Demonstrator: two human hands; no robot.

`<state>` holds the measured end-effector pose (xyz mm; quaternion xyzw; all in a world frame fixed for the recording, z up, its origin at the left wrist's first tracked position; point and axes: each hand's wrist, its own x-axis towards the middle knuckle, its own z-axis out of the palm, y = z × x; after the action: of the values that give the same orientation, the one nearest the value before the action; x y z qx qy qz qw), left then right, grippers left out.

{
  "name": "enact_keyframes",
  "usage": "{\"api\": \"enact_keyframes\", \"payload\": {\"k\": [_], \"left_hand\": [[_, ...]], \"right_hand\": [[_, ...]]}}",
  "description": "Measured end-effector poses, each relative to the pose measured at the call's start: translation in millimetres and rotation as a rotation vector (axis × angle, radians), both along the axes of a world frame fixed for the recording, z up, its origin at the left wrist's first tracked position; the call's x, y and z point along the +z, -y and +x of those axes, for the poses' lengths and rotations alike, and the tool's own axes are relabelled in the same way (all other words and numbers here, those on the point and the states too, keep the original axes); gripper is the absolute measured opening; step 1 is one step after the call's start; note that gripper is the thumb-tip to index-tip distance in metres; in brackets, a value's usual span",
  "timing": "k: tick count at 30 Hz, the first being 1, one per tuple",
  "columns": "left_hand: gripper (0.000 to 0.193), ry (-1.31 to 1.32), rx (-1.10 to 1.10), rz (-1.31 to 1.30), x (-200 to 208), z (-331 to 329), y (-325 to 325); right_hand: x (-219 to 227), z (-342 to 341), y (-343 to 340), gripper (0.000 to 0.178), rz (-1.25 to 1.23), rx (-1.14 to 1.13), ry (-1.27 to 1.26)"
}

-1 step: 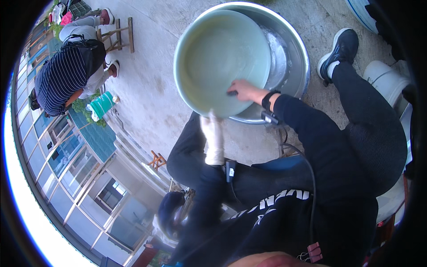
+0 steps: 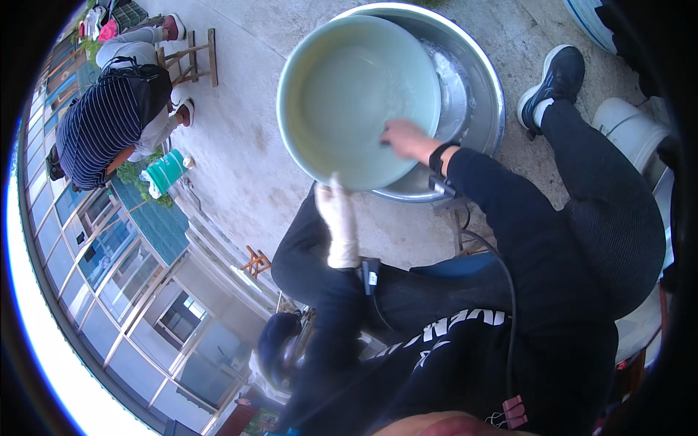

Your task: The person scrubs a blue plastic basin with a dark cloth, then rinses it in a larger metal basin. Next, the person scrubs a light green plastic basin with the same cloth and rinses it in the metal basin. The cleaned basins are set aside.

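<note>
A pale green basin [image 2: 291, 123] with cloudy liquid in it rests tilted inside a larger steel basin [image 2: 483, 87]. My left hand [image 2: 337, 221], in a white glove, grips the green basin's near rim with its fingertips at the edge. Over the near right part of that basin is my bare right hand [image 2: 407, 139], its fingers closed and smeared by motion. A small dark thing [image 2: 384, 140] shows at those fingertips, its kind too blurred to make out. Shiny wet metal shows in the steel basin beside the green one.
White buckets [image 2: 631, 131] stand at the right beside my leg. At the far left a person in a striped top [image 2: 102, 131] bends over near a wooden stool [image 2: 196, 58] and a green bucket [image 2: 166, 171]. Another person in a dark cap [image 2: 280, 341] is at the lower left.
The green basin has shifted slightly left, and my left hand has moved with it. My right hand has moved a little up and to the right.
</note>
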<state>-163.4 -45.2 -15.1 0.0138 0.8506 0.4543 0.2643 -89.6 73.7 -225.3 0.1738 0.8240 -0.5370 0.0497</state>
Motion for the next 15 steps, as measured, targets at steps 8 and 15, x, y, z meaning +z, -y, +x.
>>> {"api": "enact_keyframes", "payload": {"k": [8, 15], "left_hand": [[0.043, 0.009, -0.174, -0.021, 7.1, 23.1, -6.0], [0.025, -0.076, -0.152, 0.077, 5.6, -7.8, -3.5]], "right_hand": [[-18.8, 19.1, -21.0, 0.023, 0.193, -0.048, 0.170], [40.1, 14.6, -14.5, 0.035, -0.123, 0.158, 0.220]]}}
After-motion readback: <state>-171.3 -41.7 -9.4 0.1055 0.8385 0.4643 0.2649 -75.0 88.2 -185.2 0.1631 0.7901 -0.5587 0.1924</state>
